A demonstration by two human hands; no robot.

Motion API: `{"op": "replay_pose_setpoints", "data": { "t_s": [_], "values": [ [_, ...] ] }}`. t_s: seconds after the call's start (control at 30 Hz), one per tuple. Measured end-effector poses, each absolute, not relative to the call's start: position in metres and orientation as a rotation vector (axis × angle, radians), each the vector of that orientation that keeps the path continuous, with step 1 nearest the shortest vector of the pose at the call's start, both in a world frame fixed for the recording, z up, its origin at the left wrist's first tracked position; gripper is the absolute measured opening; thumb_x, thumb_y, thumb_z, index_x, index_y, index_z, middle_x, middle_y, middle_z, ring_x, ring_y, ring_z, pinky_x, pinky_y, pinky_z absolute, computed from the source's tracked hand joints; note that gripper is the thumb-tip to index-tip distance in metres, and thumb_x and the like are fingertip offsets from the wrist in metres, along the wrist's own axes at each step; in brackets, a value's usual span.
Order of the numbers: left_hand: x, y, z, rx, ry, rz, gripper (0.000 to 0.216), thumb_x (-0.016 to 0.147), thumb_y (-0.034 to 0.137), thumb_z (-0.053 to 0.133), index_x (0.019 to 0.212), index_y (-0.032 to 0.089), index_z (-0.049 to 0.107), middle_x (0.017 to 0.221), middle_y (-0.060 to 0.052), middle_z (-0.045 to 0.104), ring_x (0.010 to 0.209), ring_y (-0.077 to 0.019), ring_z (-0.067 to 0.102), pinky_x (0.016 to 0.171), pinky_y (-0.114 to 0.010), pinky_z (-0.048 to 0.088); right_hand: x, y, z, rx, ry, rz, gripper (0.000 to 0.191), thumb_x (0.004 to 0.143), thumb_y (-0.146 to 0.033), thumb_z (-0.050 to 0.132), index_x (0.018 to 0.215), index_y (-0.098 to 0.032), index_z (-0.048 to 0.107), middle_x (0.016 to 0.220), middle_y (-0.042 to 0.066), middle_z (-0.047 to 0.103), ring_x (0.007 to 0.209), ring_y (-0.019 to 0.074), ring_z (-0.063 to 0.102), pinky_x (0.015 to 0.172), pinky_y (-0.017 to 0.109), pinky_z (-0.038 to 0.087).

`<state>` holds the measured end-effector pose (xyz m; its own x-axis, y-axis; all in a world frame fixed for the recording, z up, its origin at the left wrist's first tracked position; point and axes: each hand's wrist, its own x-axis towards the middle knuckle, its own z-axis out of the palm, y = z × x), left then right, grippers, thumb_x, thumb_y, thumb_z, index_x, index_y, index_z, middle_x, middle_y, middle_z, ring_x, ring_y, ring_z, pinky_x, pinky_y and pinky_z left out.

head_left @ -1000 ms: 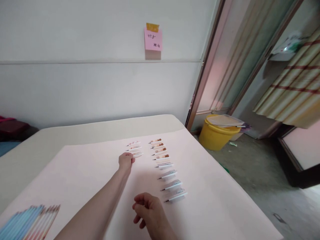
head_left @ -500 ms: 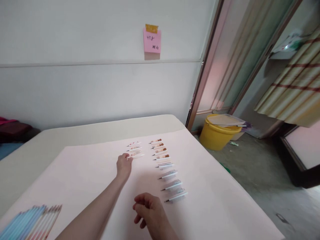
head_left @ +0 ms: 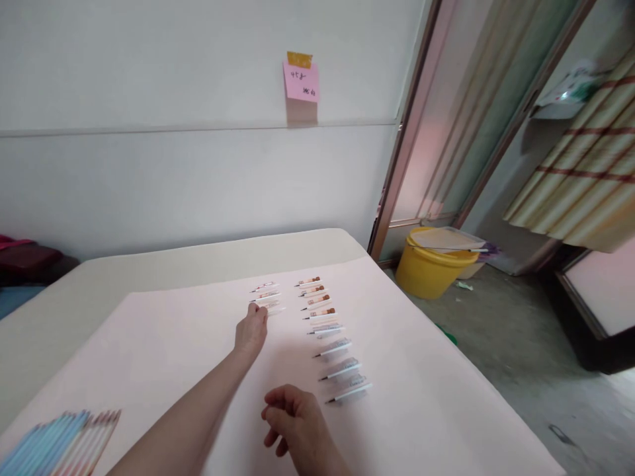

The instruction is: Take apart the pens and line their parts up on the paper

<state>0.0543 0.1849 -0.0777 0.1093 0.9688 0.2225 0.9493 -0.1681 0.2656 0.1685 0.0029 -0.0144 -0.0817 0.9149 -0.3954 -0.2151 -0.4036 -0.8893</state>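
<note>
My left hand (head_left: 252,328) reaches across the pink sheet, its fingers closed on the tip end of a slim pen (head_left: 275,311). That pen is the nearest in a short column. Beyond it lie another white pen (head_left: 268,297) and one with red markings (head_left: 264,287). My right hand (head_left: 292,418) hovers nearer to me, fingers loosely curled and apart, holding nothing. To its right runs a longer column of pens: brown-and-orange ones (head_left: 321,313) at the far end, grey-patterned ones (head_left: 347,368) closer. Their dark tips point left.
Rows of blue pens (head_left: 47,439) and white-and-red pens (head_left: 92,439) lie at the table's lower left. The pink sheet (head_left: 163,350) covers much of the table. Behind is a white wall with a pink note (head_left: 301,82). A yellow bucket (head_left: 429,268) stands on the floor to the right.
My left hand has shifted slightly right and up, its fingers now closer together over the near pen's tip. My right hand has hardly moved.
</note>
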Motion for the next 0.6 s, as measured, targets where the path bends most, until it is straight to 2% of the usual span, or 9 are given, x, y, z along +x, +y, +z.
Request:
{"op": "replay_pose_setpoints", "data": {
  "t_s": [0.13,0.33,0.6],
  "values": [
    [0.050,0.189,-0.078,2.344,1.998,0.467,0.028,0.089,0.027,0.031,0.096,0.020,0.056,0.110,-0.006,0.050,0.068,-0.0148,0.054,0.058,-0.028,0.032,0.168,0.003,-0.015,-1.317,-0.835,1.625,0.019,0.062,-0.018,0.052,0.079,-0.012,0.058,0.063,-0.001,0.055,0.045,0.0101,0.054,0.037,0.018,0.031],
    [0.046,0.198,-0.074,2.404,1.933,0.401,0.024,0.089,0.025,0.032,0.095,0.022,0.055,0.104,-0.004,0.056,0.079,-0.0166,0.056,0.068,-0.029,0.035,0.167,0.004,-0.016,-1.308,-0.827,1.643,0.021,0.061,-0.017,0.052,0.080,-0.011,0.058,0.063,0.000,0.055,0.044,0.0100,0.054,0.036,0.018,0.031],
    [0.042,0.203,-0.068,2.453,1.832,0.355,0.025,0.088,0.021,0.034,0.102,0.027,0.054,0.107,-0.002,0.054,0.084,-0.0163,0.056,0.070,-0.028,0.036,0.168,0.004,-0.018,-1.316,-0.821,1.631,0.020,0.061,-0.016,0.051,0.079,-0.011,0.058,0.063,0.000,0.055,0.044,0.0100,0.054,0.036,0.018,0.031]
  ]
}}
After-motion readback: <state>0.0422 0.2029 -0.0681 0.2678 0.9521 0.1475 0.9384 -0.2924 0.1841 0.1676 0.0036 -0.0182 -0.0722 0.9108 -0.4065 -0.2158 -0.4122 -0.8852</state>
